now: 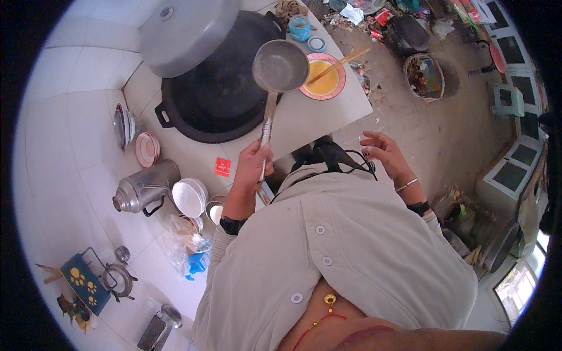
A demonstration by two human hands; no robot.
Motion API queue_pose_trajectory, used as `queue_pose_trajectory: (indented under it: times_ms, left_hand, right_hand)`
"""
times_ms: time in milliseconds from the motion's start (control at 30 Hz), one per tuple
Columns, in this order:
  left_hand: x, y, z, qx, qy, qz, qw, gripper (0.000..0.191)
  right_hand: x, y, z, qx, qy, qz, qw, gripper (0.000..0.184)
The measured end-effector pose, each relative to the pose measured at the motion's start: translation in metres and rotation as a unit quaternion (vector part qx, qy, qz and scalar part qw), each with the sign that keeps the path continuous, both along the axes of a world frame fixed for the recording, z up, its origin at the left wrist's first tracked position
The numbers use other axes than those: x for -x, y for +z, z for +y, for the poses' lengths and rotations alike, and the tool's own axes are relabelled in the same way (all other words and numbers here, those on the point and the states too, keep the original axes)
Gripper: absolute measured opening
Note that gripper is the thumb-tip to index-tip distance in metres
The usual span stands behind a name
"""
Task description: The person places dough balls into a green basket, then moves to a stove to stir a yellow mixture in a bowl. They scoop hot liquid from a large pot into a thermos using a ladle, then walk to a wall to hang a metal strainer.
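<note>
My left hand (253, 163) grips the handle of a metal ladle (281, 66). Its wide bowl hangs between the black wok (206, 101) and a pink-rimmed bowl (341, 90); I cannot tell whether liquid is in it. Yellow liquid, which looks like beaten egg, fills the pink-rimmed bowl, and wooden chopsticks (351, 56) rest across it. My right hand (381, 149) holds nothing, fingers apart and curled, in the air beyond the counter's corner. A large metal lid (189, 35) leans over the wok's far left part.
Behind the bowl stand a blue jar (299, 29) and its lid (316, 44). Left on the tiled counter (325, 118) are a red packet (222, 167), a metal thermos flask (147, 186) and white bowls (189, 197). A wicker basket (424, 77) and litter lie on the floor.
</note>
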State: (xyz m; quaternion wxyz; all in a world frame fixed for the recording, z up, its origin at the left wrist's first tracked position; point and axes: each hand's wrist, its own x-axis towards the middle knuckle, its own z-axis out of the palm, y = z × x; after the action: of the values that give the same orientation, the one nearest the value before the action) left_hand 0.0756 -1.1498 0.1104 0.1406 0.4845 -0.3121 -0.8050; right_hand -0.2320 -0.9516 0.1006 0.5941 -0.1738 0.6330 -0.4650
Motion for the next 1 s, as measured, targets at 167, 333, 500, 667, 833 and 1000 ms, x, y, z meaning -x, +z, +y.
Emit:
queue_pose_trajectory:
  times_ms: [167,333,500,667,833,1000]
  left_hand:
    - [0.008,0.004,0.0,0.019,-0.037,-0.034,0.999,0.02]
    - [0.019,0.011,0.003,0.058,-0.076,-0.079,0.992,0.015]
    - [0.029,0.012,0.006,0.091,-0.107,-0.11,0.984,0.014]
    - [0.035,0.009,0.009,0.141,-0.131,-0.125,0.973,0.012]
    - [0.037,0.006,0.008,0.133,-0.127,-0.134,0.974,0.012]
    - [0.036,0.006,0.008,0.135,-0.105,-0.115,0.979,0.01]
  right_hand:
    - [-0.004,-0.002,0.01,0.002,-0.025,-0.016,1.0,0.044]
    - [-0.006,-0.006,0.017,0.001,-0.035,-0.025,0.999,0.045]
    - [-0.007,-0.009,0.024,0.01,-0.038,-0.024,0.999,0.044]
    - [-0.007,-0.014,0.029,0.007,-0.047,-0.028,0.998,0.044]
    - [-0.005,-0.015,0.031,0.007,-0.059,-0.037,0.998,0.045]
    - [-0.004,-0.015,0.032,0.011,-0.065,-0.046,0.997,0.043]
